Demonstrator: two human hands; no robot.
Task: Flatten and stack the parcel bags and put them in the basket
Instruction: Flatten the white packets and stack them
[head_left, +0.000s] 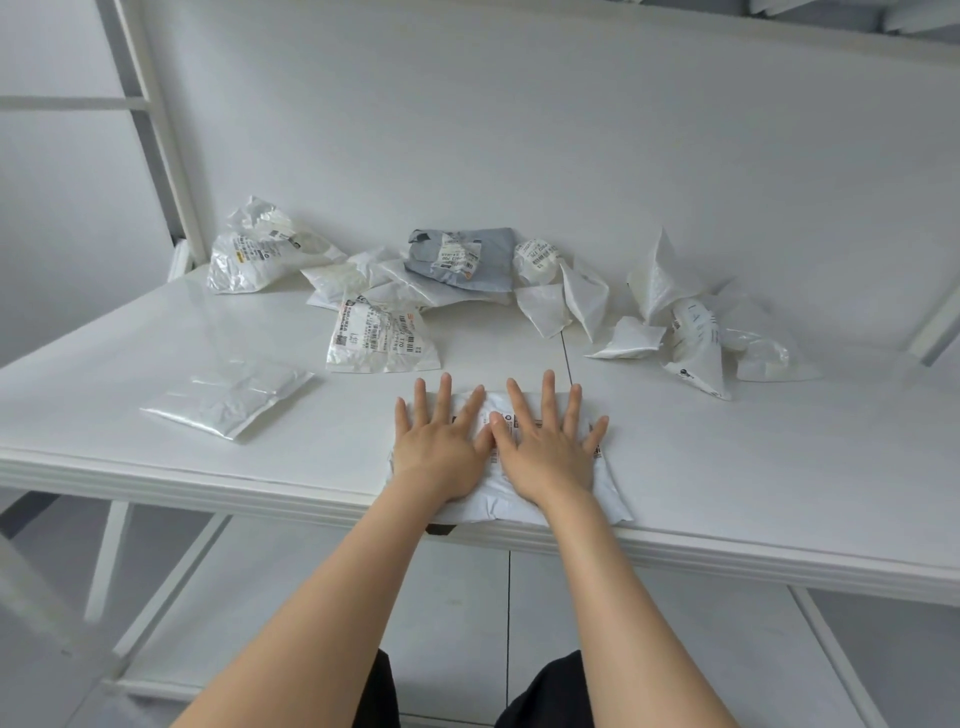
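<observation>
Two hands are laid flat, side by side, on one white parcel bag (498, 501) at the front edge of the table (753, 467). The left hand (441, 447) and the right hand (545, 449) are spread wide, with fingers straight and fanned and palms pressed down; nothing is gripped by either. The thumbs are brought close together over a printed shipping label, of which only slivers are seen between the fingers. The bag beneath is of thin, matt plastic film, softly creased, roughly rectangular, with its near edge lying along the table's moulded rim.

To the left, well apart, a flattened bag (231, 397) of glossy, pearly film is seen lying on its own, oblong and marked by shallow fold lines. Further back, a labelled bag (382, 338) is spread nearly flat, its wrinkled white surface covered by barcoded stickers.

Along the rear of the table, a loose row of unflattened bags is found. A crumpled white bag (260, 249) is heaped at the far left, puffed and shiny. A grey bag (460, 260), folded into a thick pad and bearing a label, is rested on several limp white sheets. Just beside it a small rolled bag (537, 260) is seen, rounded and labelled. At the right, a cluster of crumpled bags (691, 322) is bunched into sharp peaks and angular folds.

The tabletop is smooth, white and faintly reflective, with one thin seam running across it.
</observation>
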